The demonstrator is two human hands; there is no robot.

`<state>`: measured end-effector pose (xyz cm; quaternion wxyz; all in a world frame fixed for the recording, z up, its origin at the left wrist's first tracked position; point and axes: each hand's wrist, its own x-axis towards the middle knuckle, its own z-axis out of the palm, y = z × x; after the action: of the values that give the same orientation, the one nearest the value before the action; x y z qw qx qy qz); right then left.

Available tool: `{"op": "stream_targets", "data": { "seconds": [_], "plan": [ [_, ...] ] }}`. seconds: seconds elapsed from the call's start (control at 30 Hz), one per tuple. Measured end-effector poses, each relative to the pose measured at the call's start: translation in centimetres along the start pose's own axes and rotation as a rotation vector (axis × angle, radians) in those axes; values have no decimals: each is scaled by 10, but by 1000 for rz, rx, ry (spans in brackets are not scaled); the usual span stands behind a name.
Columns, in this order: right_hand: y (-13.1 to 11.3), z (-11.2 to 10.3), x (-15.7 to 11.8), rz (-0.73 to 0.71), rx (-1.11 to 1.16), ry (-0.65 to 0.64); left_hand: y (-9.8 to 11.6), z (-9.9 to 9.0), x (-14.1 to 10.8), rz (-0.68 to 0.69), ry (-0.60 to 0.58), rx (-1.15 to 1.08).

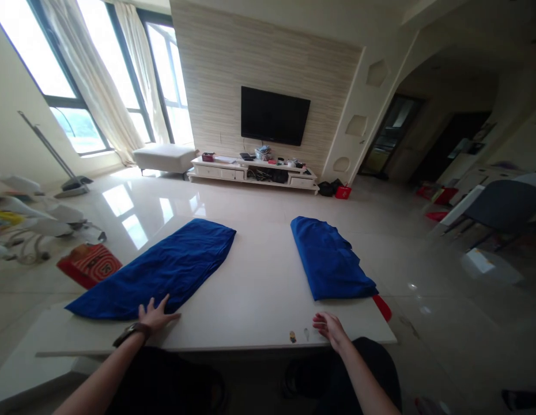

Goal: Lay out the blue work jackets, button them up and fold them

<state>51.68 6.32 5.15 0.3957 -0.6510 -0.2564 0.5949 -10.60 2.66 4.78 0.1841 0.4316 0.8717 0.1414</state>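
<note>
My left hand [156, 316], with a dark band on its wrist, rests with fingers spread at the near edge of a long folded blue cloth [164, 265] on the left of the white table [255, 276]. Over the table's front edge at the right is my right hand [329, 327], fingers loosely curved and apart, nothing in them. A second folded blue cloth [331, 259] lies just beyond it, not touched. Beside the right hand are a small brown mark [293, 336] and a small clear item [306, 334] near the table's edge.
A red bag [90, 265] stands past the table's left side. Something red [382, 308] shows at the right edge, under the right cloth. Farther back are a low TV cabinet [255, 174], a grey-white bench [164, 158] and a dark chair [505, 202].
</note>
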Motion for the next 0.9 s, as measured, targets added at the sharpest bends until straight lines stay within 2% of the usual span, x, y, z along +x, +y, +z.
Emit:
{"op": "stream_targets", "data": {
  "seconds": [0.03,0.1,0.23,0.37,0.47,0.6,0.7,0.77,0.83,0.9],
  "plan": [
    [5,-3,-5,-28,-33,-8,-3,7,-5,-7,-20,87],
    [14,-6,-13,-74,-102,-29,4,17,-16,14,-68,225],
    [30,3,-23,-109,-256,-106,51,28,-39,200,-133,378],
    [42,22,-30,-152,-396,-175,100,43,-70,438,-112,408],
    [48,35,-40,-188,-468,-244,128,59,-96,541,-190,227],
    [52,55,-56,-201,-527,-337,159,85,-131,532,-221,49],
    [51,79,-67,-186,-495,-338,182,109,-161,542,-245,-59],
    [47,95,-73,-184,-430,-319,195,126,-184,543,-288,-223],
    [40,107,-78,-222,-382,-285,205,140,-206,527,-381,-474],
    [30,114,-80,-280,-378,-250,212,148,-224,521,-535,-697]
  ]
}}
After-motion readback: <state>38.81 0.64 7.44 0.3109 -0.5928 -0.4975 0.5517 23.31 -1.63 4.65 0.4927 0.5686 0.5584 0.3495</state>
